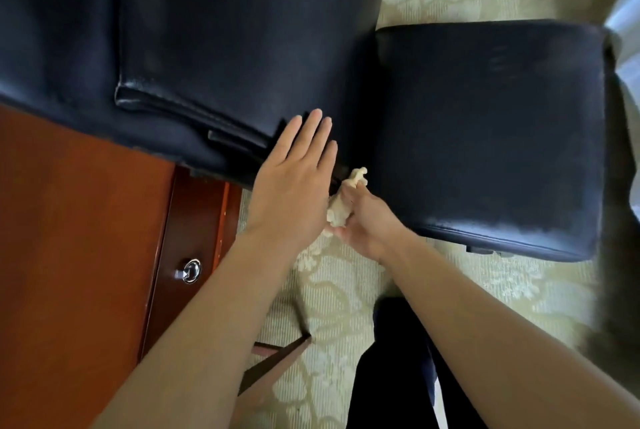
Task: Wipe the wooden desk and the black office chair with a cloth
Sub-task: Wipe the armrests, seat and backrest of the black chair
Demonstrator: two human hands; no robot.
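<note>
A black office chair [242, 30] fills the top of this downward view: one broad padded section at upper left and a squarer pad [485, 123], probably the seat, to its right, with a dark gap between them. The wooden desk [69, 238], reddish brown, occupies the lower left, and pale patterned carpet [346, 290] lies below. Two bare forearms reach up from the bottom. The left hand [291, 186] lies flat, fingers straight and together, on the lower edge of the broad section, holding nothing. The right hand [367, 224] grips a crumpled cream cloth [341, 206] just beside the gap, at the seat's near corner. The cloth is bunched small, so it may skip much of the leather, and if the chair swivels or rolls under pressure, the bracing hand could slip. A small metal drawer pull [188, 271] shows on the desk front. The chair's base, most of the desktop and the right hand's fingertips are hidden, and a dark blurred shape at the right edge cannot be identified.
</note>
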